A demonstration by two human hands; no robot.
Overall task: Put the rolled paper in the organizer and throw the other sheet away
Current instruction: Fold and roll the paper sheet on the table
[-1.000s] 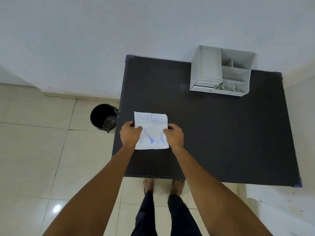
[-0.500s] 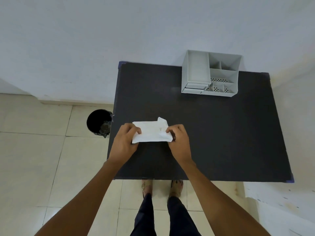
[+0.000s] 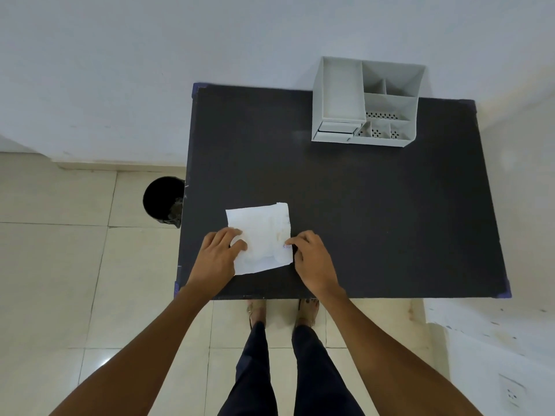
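A white paper sheet (image 3: 260, 235) lies flat on the black table (image 3: 375, 211) near its front left, blank side up, with faint blue marks at its right edge. My left hand (image 3: 217, 258) rests on the sheet's lower left edge, thumb on top of the paper. My right hand (image 3: 312, 259) pinches the sheet's right edge with its fingertips. A grey desk organizer (image 3: 339, 88) with several open compartments stands at the table's back right, apart from both hands. This is the only sheet I see, and it is not rolled.
A black waste bin (image 3: 160, 199) stands on the tiled floor against the table's left edge, just left of the sheet. A white wall runs behind the table. My legs and feet show below the table's front edge.
The sheet showed blue drawing a second ago; both hands lifted and turned it, and now it lies flat with the blank side up. The camera view has shifted slightly.
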